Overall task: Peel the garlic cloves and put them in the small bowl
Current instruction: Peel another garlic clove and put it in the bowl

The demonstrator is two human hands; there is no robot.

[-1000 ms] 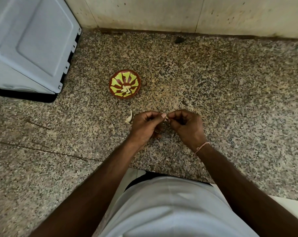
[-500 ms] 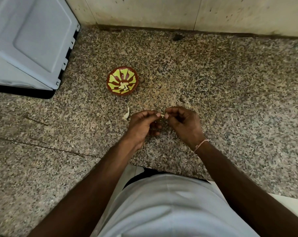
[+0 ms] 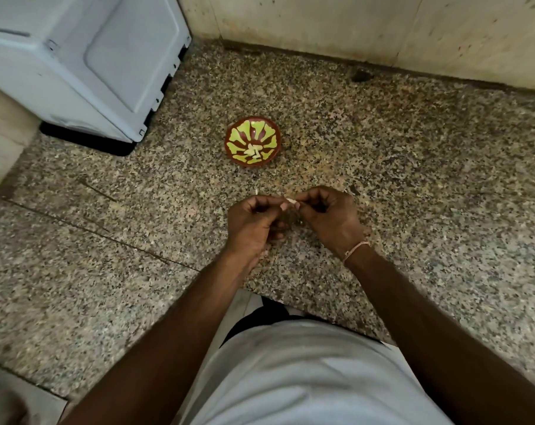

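A small red-brown bowl [image 3: 233, 139] with a yellow-green leaf pattern stands on the speckled granite counter, with several pale peeled cloves [image 3: 253, 150] lying in its bottom. Nearer to me, my left hand [image 3: 254, 223] and my right hand [image 3: 327, 217] meet fingertip to fingertip over the counter. Both pinch one small pale garlic clove [image 3: 290, 200] between thumb and fingers; most of it is hidden by the fingers. A sliver of another pale clove [image 3: 256, 192] shows just behind my left hand.
A pale grey appliance [image 3: 85, 56] stands at the back left on a black base. A tiled wall [image 3: 367, 29] closes the counter at the back. The counter's front edge [image 3: 321, 314] runs just before my white-shirted body. A dark speck [image 3: 360, 75] lies by the wall.
Both hands stay together on the clove, the fingers shifting slightly. The camera has tilted, so the bowl and hands sit a little differently in the frame.
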